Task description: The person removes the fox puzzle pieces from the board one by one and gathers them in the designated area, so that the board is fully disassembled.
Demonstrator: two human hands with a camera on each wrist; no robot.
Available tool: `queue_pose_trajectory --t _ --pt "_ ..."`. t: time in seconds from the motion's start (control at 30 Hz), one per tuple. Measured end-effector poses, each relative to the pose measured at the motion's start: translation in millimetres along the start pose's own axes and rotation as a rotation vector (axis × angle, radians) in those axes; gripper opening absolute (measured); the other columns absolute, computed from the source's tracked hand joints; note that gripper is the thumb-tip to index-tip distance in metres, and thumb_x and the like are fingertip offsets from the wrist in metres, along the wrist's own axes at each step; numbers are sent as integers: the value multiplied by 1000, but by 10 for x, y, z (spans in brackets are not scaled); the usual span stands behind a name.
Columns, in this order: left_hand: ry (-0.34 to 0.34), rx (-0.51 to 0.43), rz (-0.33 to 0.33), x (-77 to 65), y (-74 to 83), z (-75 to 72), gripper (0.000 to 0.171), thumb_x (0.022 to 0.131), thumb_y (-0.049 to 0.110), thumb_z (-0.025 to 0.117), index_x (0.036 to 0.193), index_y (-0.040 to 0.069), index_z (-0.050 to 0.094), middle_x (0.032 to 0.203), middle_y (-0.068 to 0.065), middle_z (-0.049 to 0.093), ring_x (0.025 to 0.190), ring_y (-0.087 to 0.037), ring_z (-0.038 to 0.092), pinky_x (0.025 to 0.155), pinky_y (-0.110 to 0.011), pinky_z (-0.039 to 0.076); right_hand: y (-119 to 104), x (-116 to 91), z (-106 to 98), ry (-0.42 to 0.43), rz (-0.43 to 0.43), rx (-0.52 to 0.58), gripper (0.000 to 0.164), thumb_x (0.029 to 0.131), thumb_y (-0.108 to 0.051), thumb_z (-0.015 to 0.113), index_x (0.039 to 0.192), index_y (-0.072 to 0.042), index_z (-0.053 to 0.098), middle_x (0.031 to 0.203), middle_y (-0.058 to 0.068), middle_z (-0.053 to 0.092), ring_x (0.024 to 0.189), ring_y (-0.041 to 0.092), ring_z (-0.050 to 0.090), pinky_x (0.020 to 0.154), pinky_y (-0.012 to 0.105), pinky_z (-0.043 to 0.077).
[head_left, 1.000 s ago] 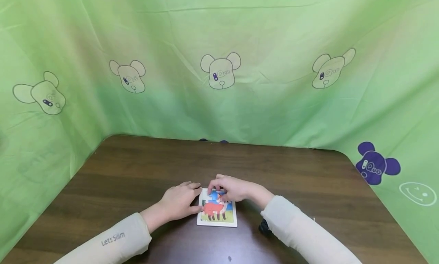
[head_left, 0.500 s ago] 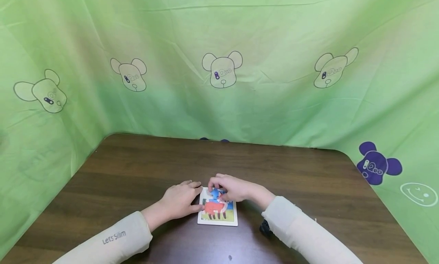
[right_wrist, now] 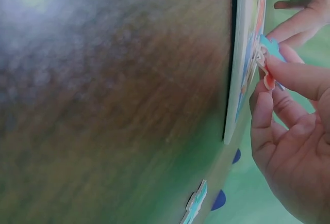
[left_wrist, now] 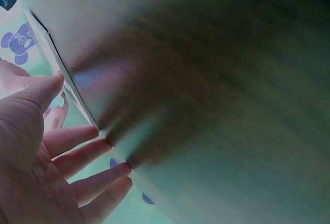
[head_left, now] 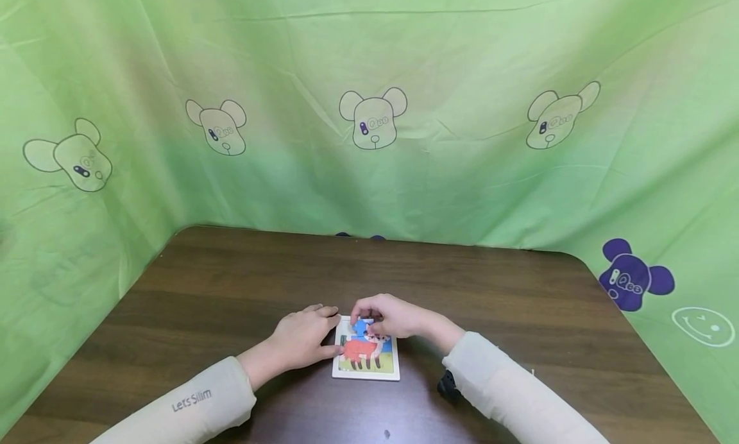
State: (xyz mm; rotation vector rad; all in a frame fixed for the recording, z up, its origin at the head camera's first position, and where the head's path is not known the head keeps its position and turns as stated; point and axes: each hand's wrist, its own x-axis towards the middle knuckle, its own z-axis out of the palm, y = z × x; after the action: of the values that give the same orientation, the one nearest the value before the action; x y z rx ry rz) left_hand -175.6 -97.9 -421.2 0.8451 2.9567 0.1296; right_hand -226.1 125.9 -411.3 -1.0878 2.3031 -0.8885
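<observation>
A white-framed jigsaw puzzle [head_left: 364, 377] with a red fox picture lies on the brown table. My right hand [head_left: 392, 315] is over its upper part and pinches a blue puzzle piece [head_left: 361, 328] between thumb and fingers. In the right wrist view that puzzle piece [right_wrist: 272, 48] is tilted up from the board, with some orange and white on it. My left hand [head_left: 303, 338] rests at the frame's left side, thumb on the edge, fingers extended. In the left wrist view the left fingertips [left_wrist: 105, 140] touch the tabletop beside the frame.
Another loose puzzle piece [right_wrist: 195, 203] lies on the table in the right wrist view. A small black object [head_left: 447, 386] shows beneath the right sleeve. A green curtain [head_left: 369, 194] with bear-head prints stands behind the table [head_left: 260, 264].
My right hand has turned slightly, and the blue puzzle piece it pinches has shifted and tilted a little over the board. My left hand stays in place on the frame.
</observation>
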Motion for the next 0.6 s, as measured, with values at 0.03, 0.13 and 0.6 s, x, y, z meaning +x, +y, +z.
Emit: queue_pose_trajectory --t 0.03,0.13,0.6 --pt "-3 -2 -1 0 -1 0 61 87 52 69 133 13 64 140 -9 61 130 -32 57 93 -49 56 -3 -2 -4 4 0 1 25 92 9 58 106 -10 67 97 5 66 85 9 53 80 22 45" --pt "-8 -7 -2 1 -3 2 61 87 52 69 133 12 64 140 -9 60 130 -32 56 93 -49 56 -14 -15 -22 11 -1 19 25 92 9 58 107 -9 68 99 7 67 86 9 54 80 22 46" --pt "-2 3 1 -3 0 13 62 87 52 69 133 11 64 141 -8 60 130 -31 56 93 -48 55 4 -151 -139 58 5 56 26 92 8 59 111 -7 68 111 7 71 96 14 60 88 25 50"
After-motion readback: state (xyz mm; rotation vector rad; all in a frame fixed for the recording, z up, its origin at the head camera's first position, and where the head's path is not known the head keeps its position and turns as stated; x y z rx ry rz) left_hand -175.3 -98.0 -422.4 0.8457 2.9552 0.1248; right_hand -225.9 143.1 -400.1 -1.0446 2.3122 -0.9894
